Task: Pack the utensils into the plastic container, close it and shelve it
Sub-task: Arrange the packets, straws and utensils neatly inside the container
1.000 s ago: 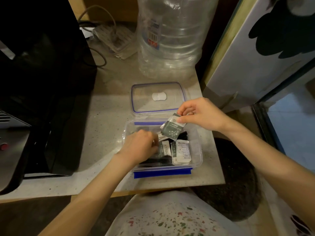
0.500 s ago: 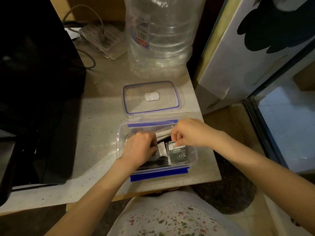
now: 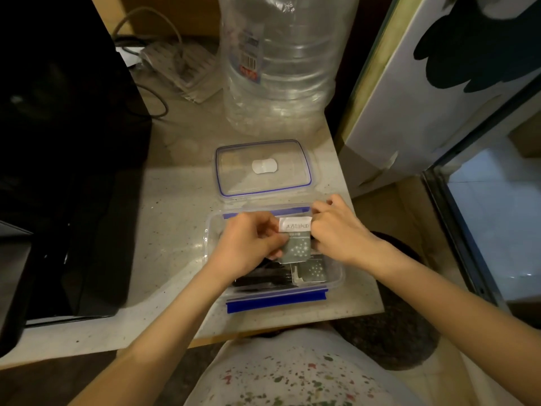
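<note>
A clear plastic container [image 3: 336, 284] with blue clips stands near the counter's front edge. Black plastic utensils [image 3: 263, 279] and a grey packet [image 3: 313, 271] lie inside it. Its clear lid [image 3: 234, 174], rimmed in blue, lies flat just behind the container. My left hand [image 3: 248, 244] and my right hand [image 3: 336, 232] hover over the container, both pinching a grey-and-white packet [image 3: 295, 241] held upright between them.
A large clear water jug [image 3: 281, 65] stands behind the lid. A black appliance [image 3: 64, 148] fills the left side, with a power strip [image 3: 178, 65] and cables at the back. A white cabinet [image 3: 433, 92] rises on the right, beyond the counter's edge.
My right hand lowered a packet into the container, then both hands came together and lifted a packet upright above it. The view shifted slightly.
</note>
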The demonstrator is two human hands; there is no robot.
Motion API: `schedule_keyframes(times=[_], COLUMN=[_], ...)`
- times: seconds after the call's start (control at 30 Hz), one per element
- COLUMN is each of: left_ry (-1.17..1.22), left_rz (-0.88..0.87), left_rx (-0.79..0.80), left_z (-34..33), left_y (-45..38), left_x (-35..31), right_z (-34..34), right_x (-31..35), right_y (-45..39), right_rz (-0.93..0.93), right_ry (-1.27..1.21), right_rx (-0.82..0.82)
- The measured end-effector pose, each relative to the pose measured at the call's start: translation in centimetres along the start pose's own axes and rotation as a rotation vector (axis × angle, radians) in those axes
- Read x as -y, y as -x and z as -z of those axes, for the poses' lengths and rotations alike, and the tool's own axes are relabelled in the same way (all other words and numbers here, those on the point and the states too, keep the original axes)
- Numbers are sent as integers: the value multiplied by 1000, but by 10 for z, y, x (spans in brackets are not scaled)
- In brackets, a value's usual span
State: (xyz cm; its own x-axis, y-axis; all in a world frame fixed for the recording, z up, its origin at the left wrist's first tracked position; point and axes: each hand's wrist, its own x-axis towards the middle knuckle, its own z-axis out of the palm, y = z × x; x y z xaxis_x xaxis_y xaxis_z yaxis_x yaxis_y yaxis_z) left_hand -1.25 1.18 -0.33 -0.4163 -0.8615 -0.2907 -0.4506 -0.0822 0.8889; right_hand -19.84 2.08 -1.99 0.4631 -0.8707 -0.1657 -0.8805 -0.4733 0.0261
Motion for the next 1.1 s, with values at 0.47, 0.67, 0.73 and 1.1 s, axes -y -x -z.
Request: schedule_keyframes(times=[0.47,0.67,0.73,1.1], left_ry=[-47,-512,-641,-659], left_rz=[157,-113,-170,-119], left_rx=[177,121,220,515], left_z=[-41,-10,0,22], left_y=[-25,-10,-2,4], left_x=[20,30,34,34], right_z=[12,-1,-2,11], right_x=[0,5,4,22], right_y=[8,8,8,-9], right_rz=[25,89,106,144], right_ry=[-285,-169,-146,-783], right_rx=[42,86,95,574])
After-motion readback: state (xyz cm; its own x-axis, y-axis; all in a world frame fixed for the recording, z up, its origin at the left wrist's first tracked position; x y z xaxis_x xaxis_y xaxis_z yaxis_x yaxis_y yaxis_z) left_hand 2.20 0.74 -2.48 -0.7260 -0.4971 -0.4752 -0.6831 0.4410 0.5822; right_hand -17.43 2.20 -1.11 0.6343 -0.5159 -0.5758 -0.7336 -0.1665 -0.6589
